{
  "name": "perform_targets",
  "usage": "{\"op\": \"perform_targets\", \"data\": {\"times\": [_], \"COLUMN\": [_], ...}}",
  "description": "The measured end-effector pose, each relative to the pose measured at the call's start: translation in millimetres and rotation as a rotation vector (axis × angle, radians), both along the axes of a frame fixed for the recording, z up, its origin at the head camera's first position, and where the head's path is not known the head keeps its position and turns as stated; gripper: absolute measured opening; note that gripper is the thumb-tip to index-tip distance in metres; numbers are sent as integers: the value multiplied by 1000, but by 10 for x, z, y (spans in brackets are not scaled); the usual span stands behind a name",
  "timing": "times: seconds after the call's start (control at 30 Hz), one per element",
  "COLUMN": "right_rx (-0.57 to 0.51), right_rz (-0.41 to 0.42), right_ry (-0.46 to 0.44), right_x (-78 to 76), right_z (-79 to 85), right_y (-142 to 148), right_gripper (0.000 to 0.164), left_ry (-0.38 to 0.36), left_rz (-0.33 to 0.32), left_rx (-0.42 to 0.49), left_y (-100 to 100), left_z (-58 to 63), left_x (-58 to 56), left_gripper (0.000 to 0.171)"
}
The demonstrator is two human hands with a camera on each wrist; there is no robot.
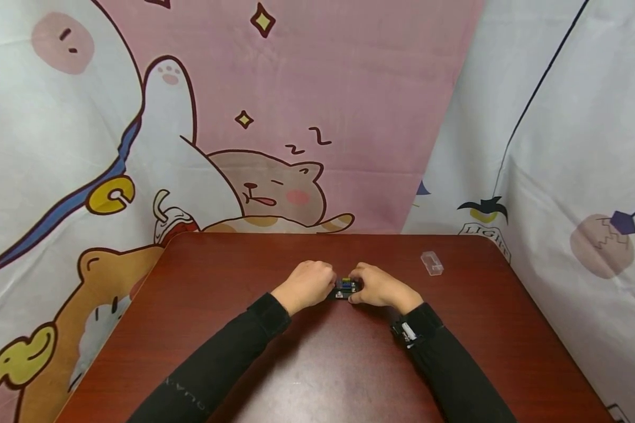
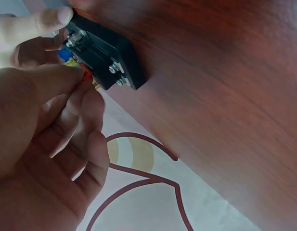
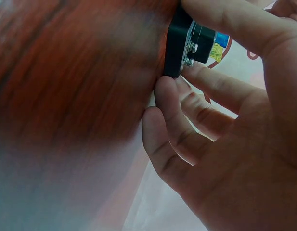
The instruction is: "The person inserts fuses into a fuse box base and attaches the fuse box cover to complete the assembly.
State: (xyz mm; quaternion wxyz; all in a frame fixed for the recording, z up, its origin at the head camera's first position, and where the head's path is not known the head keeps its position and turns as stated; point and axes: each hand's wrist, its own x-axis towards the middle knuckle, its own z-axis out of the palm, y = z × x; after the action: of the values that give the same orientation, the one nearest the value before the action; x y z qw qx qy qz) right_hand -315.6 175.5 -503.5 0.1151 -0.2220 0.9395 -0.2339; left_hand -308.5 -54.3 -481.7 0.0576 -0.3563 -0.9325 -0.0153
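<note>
A small black fuse block with metal screw terminals sits on the table between both hands. Blue and yellow blade fuses stand up from its middle. My left hand pinches a red fuse between thumb and forefinger, right at the block's raised centre; its lower part is hidden by the fingers. With thumb on the near side and fingers on the far side, my right hand grips the block's right end. In the left wrist view, a fingertip presses against the block's other end.
A clear plastic box lies on the reddish-brown table, to the right and beyond the right hand. Behind the table's far edge hangs a printed cartoon cloth. A small device is strapped at the right sleeve's cuff.
</note>
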Motion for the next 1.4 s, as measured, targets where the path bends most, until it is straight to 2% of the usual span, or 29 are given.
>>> {"op": "perform_targets", "data": {"times": [0.1, 0.27, 0.4, 0.53, 0.67, 1.0, 1.13, 1.4], "right_rx": [2, -9, -12, 1, 9, 0, -5, 3], "right_rz": [-2, -4, -4, 3, 5, 5, 4, -3], "right_ry": [3, 2, 4, 11, 16, -1, -7, 0], "right_x": [6, 20, 21, 10, -3, 3, 9, -2], "right_z": [-5, -4, -1, -12, -13, -3, -1, -12], "right_y": [-2, -8, -4, -4, -6, -23, -28, -28], "right_gripper": [50, 49, 48, 48, 49, 49, 49, 49], "left_ry": [-6, 30, 44, 19, -22, -78, -100, -118], "left_rz": [5, 2, 10, 43, 73, 114, 143, 148], "left_rx": [7, 27, 96, 176, 209, 178, 157, 160], "left_y": [-16, -71, -140, -231, -308, -327, -324, -325], "left_z": [-11, -46, -63, -91, -125, -268, -282, -307], "left_x": [8, 22, 28, 30, 33, 54, 61, 51], "left_gripper": [14, 14, 13, 12, 19, 37, 43, 44]}}
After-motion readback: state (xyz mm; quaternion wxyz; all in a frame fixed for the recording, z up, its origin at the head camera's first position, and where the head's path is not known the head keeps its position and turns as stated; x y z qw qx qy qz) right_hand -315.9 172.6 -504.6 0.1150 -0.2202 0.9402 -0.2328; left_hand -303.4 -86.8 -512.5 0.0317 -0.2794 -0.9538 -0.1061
